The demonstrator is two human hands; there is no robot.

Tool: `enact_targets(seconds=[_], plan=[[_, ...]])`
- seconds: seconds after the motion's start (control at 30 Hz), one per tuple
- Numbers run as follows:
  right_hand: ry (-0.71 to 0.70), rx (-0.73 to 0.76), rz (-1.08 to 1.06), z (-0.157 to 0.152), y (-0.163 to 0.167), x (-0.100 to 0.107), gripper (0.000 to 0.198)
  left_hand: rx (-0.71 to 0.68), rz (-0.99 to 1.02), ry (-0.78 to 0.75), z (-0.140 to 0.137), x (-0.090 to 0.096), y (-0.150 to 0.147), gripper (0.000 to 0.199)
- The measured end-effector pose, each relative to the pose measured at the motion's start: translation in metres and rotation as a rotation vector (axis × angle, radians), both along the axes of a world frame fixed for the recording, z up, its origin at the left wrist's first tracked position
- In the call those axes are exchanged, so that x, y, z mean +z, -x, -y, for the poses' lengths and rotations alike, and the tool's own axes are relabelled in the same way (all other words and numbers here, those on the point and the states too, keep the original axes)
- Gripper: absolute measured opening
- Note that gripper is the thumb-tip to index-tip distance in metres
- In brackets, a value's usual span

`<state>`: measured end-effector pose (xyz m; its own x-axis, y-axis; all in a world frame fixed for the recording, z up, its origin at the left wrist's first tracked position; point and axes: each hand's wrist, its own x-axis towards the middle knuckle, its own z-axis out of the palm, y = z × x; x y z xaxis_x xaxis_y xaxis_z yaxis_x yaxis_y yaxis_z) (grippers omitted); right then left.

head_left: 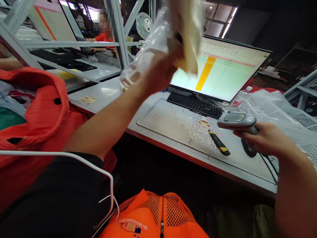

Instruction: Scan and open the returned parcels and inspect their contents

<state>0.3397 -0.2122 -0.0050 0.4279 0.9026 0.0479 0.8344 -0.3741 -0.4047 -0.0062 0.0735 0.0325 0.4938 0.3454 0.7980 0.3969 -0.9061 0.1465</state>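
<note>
My left hand (160, 71) is raised over the desk, its fingers closed on a clear plastic-wrapped package (192, 39). Motion blurs the package, so its contents cannot be made out; crumpled clear film (151, 43) hangs on its left side. In my right hand (268, 138) is a grey barcode scanner (235, 119), gripped by its handle and pointing left above the desk mat (163, 119). A black and yellow utility knife (219, 142) lies on the mat, left of that hand. Just below the right hand, a dark mouse (248, 148) is partly hidden.
A monitor (223, 69) and black keyboard (193, 103) stand behind the mat. Plastic bags (277, 109) pile up at right. On the left are an open red sack (49, 109) and a metal frame (121, 33); a white cable (74, 155) crosses in front. Another person (105, 33) sits beyond.
</note>
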Motion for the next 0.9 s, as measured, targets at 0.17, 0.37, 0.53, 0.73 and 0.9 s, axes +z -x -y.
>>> enact_targets(seconds=[0.17, 0.37, 0.53, 0.73, 0.9], plan=[[-0.159, -0.308, -0.044, 0.026, -0.021, 0.029, 0.053, -0.264, -0.634, -0.283, 0.063, -0.122, -0.044, 0.029], [-0.107, -0.185, 0.106, 0.013, 0.002, 0.040, 0.036, -0.455, -0.768, -0.131, 0.111, -0.224, -0.060, 0.024], [0.022, 0.426, 0.109, -0.037, 0.065, 0.019, 0.031, -0.125, -0.690, 0.051, 0.148, -0.233, -0.063, 0.026], [0.231, 0.728, 0.203, -0.074, 0.135, -0.012, 0.015, 0.009, -0.608, 0.270, 0.168, -0.247, -0.072, 0.032], [0.235, 0.713, 0.251, -0.076, 0.145, -0.018, 0.014, 0.029, -0.559, 0.252, 0.168, -0.250, -0.069, 0.030]])
